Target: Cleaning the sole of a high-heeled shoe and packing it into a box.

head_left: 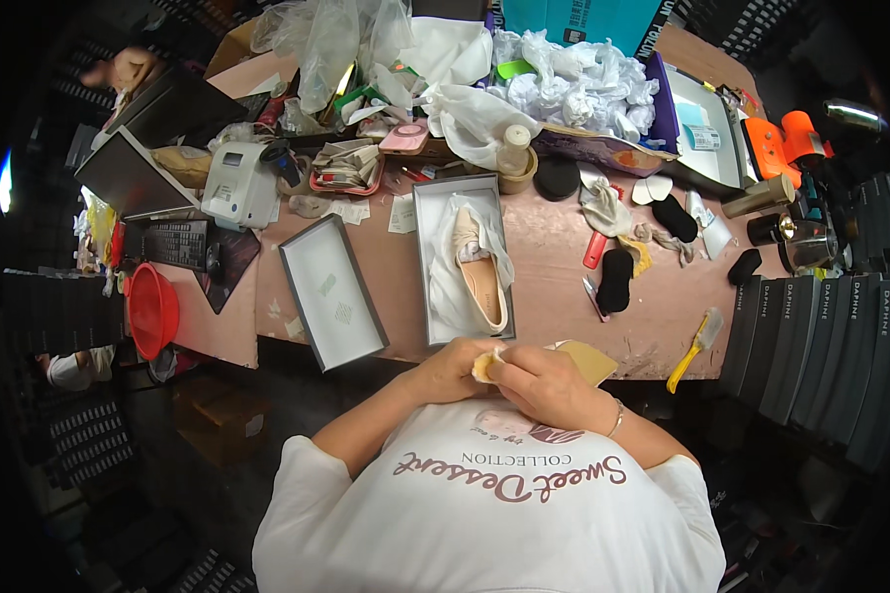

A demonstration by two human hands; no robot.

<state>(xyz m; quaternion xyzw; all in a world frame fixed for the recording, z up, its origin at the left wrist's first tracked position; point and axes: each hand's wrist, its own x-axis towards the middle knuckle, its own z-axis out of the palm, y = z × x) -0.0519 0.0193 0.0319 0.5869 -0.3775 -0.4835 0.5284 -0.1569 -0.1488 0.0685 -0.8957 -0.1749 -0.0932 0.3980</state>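
Close to my body at the table's near edge, my left hand and my right hand are closed together around a small cream-and-yellow piece. It could be a wad of cloth or sponge, but most of it is covered by my fingers. Beyond my hands lies an open shoe box with a beige flat shoe on white tissue paper. The box's lid rests upturned to its left. Behind my right hand, a flat tan piece pokes out at the table edge.
On the right lie a yellow-handled brush, black pads and a red-handled tool, beside stacked shoe boxes. A purple box of crumpled paper stands behind. Leftward are a label printer, keyboard and red basin.
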